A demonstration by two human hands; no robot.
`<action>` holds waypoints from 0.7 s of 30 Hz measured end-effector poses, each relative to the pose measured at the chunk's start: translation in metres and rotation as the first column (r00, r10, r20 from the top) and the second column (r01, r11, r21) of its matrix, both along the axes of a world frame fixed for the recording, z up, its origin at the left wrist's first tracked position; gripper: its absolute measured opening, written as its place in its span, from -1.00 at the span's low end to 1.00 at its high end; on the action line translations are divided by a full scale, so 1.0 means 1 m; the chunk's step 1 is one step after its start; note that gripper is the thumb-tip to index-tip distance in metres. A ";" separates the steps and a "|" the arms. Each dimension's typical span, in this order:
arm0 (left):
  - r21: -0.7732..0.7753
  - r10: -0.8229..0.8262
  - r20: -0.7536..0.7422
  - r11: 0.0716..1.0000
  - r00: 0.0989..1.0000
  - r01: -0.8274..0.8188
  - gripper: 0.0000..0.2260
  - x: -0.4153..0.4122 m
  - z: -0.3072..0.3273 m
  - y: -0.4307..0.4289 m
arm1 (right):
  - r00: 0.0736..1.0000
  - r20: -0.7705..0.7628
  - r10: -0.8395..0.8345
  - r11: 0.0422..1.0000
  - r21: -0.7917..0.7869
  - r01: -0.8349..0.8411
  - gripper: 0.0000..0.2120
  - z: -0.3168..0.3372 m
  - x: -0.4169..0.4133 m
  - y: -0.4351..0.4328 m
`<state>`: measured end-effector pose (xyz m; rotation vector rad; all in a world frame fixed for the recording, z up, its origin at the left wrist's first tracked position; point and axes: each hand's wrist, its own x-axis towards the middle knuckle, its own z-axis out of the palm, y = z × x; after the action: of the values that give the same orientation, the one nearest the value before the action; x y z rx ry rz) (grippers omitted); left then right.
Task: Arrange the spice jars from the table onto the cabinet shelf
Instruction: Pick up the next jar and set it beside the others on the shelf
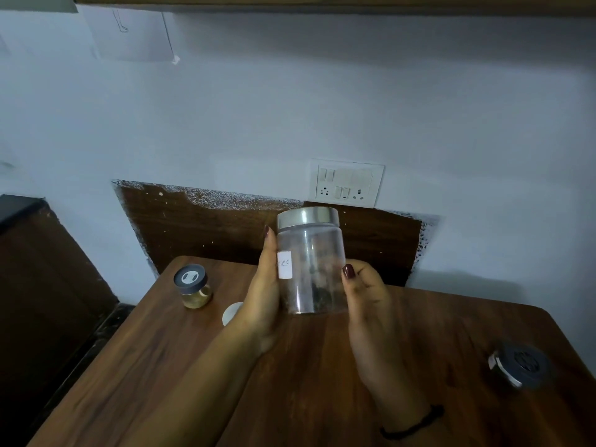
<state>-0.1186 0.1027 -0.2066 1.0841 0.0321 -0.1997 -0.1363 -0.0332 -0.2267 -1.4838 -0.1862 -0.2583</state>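
Note:
A clear jar with a silver lid and a small white label is held upright above the wooden table. My left hand holds its left side, fingers up along the wall. My right hand grips its right side, thumb on the front. Dark spice lies in the jar's bottom. A small jar with a grey lid and yellowish contents stands on the table to the left. Another grey-lidded jar sits near the table's right edge. The underside of a wooden cabinet runs along the top.
A white round lid or disc lies on the table, partly hidden by my left hand. A switch and socket plate is on the wall behind. A dark wooden panel backs the table. Dark furniture stands at the left.

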 end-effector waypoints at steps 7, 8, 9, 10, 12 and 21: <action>0.248 0.138 0.029 0.959 0.990 -0.140 -0.32 -0.003 0.010 -0.002 | 0.998 0.031 -0.049 0.999 -0.012 0.050 -0.65 0.001 0.007 -0.005; 0.303 0.158 0.052 0.938 0.986 -0.166 -0.32 -0.004 0.011 -0.003 | 0.999 0.027 -0.039 0.999 0.002 0.039 -0.62 0.002 0.009 -0.003; 0.351 0.174 0.081 0.917 0.982 -0.191 -0.30 -0.004 0.012 -0.004 | 0.999 0.028 -0.035 0.999 -0.011 0.035 -0.57 0.004 0.011 -0.001; 0.394 0.179 0.111 0.895 0.978 -0.209 -0.26 -0.003 0.012 -0.003 | 1.000 0.026 -0.017 0.999 -0.034 0.018 -0.50 0.008 0.009 0.000; 0.422 0.190 0.167 0.873 0.968 -0.244 -0.25 -0.002 0.013 -0.001 | 0.998 0.016 0.062 0.993 -0.099 -0.060 -0.38 0.013 0.003 0.000; 0.442 0.067 0.239 0.881 0.969 -0.170 -0.45 0.000 0.035 0.018 | 0.994 -0.012 0.111 0.993 -0.031 -0.111 -0.39 0.026 0.006 0.007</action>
<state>-0.1187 0.1209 -0.1716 1.5709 -0.0526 0.0460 -0.1304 -0.0258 -0.2011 -1.5000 -0.2650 -0.1589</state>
